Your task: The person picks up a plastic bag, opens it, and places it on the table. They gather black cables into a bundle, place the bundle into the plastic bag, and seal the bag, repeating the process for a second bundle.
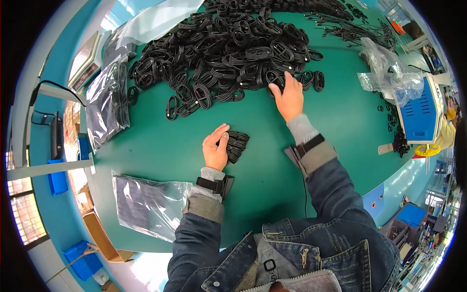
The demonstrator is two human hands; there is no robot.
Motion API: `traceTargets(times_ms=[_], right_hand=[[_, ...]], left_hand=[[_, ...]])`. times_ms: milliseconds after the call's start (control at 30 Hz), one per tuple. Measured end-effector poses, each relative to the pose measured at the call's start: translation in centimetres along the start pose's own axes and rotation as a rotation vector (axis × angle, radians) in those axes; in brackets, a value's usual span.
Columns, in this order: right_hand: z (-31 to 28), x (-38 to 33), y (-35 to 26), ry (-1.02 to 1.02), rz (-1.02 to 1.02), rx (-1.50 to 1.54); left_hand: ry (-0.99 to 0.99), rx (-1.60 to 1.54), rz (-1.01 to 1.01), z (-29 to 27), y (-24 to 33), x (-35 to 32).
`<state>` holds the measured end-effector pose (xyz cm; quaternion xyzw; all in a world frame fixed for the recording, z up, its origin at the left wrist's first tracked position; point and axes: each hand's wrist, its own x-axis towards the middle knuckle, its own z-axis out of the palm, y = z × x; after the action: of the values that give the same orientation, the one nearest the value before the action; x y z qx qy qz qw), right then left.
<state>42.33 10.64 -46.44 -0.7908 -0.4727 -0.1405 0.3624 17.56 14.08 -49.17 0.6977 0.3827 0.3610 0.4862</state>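
Your left hand [215,148] is clamping a small stack of cable coils [237,144] at 3 o'clock of its palm. Your right hand [289,99], fingers spread, is touching the big cable pile [228,53] lying toward 11 o'clock.

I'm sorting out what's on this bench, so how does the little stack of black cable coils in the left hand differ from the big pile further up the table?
The stack is small and neatly bunched, gripped by the left hand; the big pile is loose, sprawling and far larger. The stack sits apart on bare green table, while the pile's edge is touched by the right hand. Both look like the same black coiled cables.
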Motion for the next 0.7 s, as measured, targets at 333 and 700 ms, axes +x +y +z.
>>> traceTargets(times_ms=[333, 700], right_hand=[[-1.8, 0.3, -2.5, -0.39, 0.046, 0.289], [1.4, -6.4, -5.3, -0.462, -0.13, 0.55]], left_hand=[[-0.033, 0.125, 0.076, -0.7, 0.1, -0.1], [0.017, 0.176, 0.027, -0.6, -0.4, 0.0]])
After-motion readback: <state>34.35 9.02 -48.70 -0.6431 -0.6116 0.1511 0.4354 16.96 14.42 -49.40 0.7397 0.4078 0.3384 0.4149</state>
